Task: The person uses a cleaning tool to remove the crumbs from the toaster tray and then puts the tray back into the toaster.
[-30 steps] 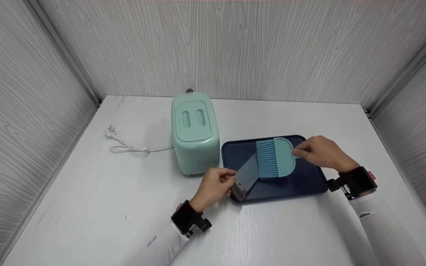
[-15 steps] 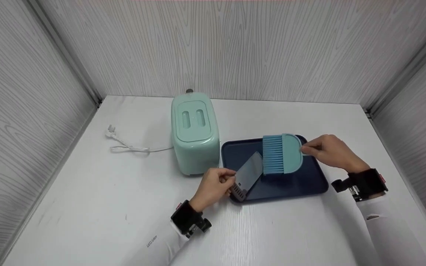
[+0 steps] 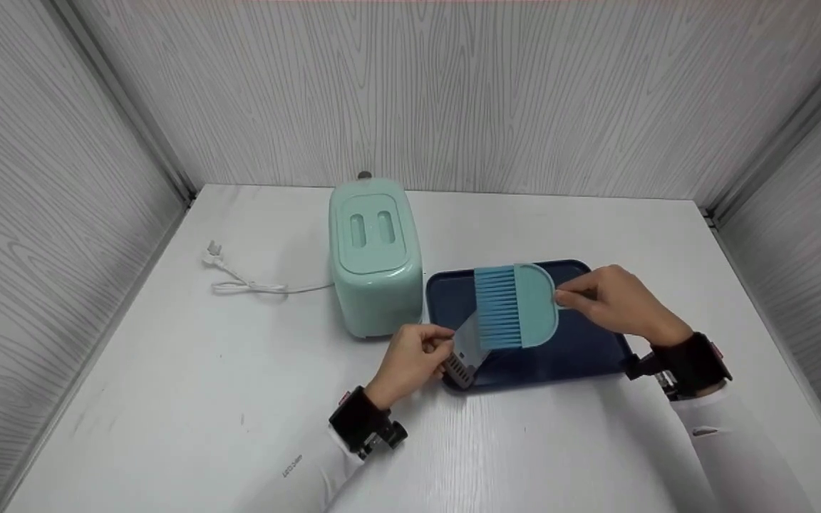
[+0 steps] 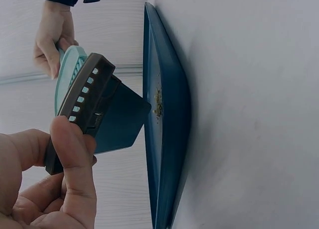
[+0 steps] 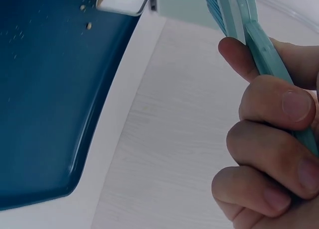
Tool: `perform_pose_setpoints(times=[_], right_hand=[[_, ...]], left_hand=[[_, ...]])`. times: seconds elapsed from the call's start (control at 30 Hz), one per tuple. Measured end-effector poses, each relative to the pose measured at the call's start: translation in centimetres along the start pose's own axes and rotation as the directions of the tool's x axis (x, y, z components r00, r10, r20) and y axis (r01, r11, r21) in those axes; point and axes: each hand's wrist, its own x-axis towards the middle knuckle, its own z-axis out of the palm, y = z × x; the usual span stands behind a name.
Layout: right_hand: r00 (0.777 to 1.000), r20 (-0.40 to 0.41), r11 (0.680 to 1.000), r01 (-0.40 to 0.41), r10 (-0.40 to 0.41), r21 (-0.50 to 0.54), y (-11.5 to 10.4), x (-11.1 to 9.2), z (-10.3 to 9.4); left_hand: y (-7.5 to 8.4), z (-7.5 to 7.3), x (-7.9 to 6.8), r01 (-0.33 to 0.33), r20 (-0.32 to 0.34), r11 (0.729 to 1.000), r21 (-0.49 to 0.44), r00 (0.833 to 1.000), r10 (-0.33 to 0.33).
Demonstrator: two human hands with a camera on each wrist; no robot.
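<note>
My left hand [image 3: 409, 362] pinches a toaster crumb tray [image 3: 465, 340] by its dark slotted end, the thin metal plate slanting down over a navy serving tray [image 3: 585, 349]. A turquoise brush [image 3: 537, 306] is gripped by its handle in my right hand [image 3: 617, 303]. Its blue bristles [image 3: 499, 306] overlap the far part of the metal plate in the head view, hiding it. In the left wrist view, small crumbs [image 4: 158, 103] lie on the serving tray below the plate's corner. More loose crumbs [image 5: 89, 26] show there in the right wrist view.
A mint-green toaster [image 3: 375, 256] stands just left of the serving tray, its white cord and plug [image 3: 214, 256] lying further left on the white table [image 3: 168, 399]. Grey wood-grain panels [image 3: 453, 92] enclose the table at the back and sides.
The brush first moved right, away from the metal plate, then swung back left over it, further than before. The left hand and crumb tray have stayed in place.
</note>
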Motion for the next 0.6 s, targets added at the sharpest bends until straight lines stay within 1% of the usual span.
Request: perform_pose_setpoints(times=[0.17, 0.3, 0.5, 0.6], right_hand=[[0.999, 0.0, 0.999, 0.045, -0.045, -0.008, -1.3, 0.2, 0.9], [0.998, 0.015, 0.999, 0.054, -0.054, -0.007, -2.0, 0.3, 1.6], [0.998, 0.054, 0.999, 0.043, -0.044, 0.019, -2.1, 0.3, 2.4], [0.997, 0.064, 0.999, 0.04, -0.041, 0.027, -1.8, 0.2, 2.6]], left_hand=[[0.0, 0.1, 0.0, 0.005, -0.003, 1.0, -0.001, 1.0, -0.005], [0.0, 0.1, 0.1, 0.007, -0.004, 1.0, -0.001, 1.0, -0.007], [0.1, 0.1, 0.0, 0.031, -0.008, 0.999, -0.009, 0.999, -0.031], [0.0, 0.0, 0.0, 0.024, -0.01, 1.0, -0.005, 1.0, -0.024]])
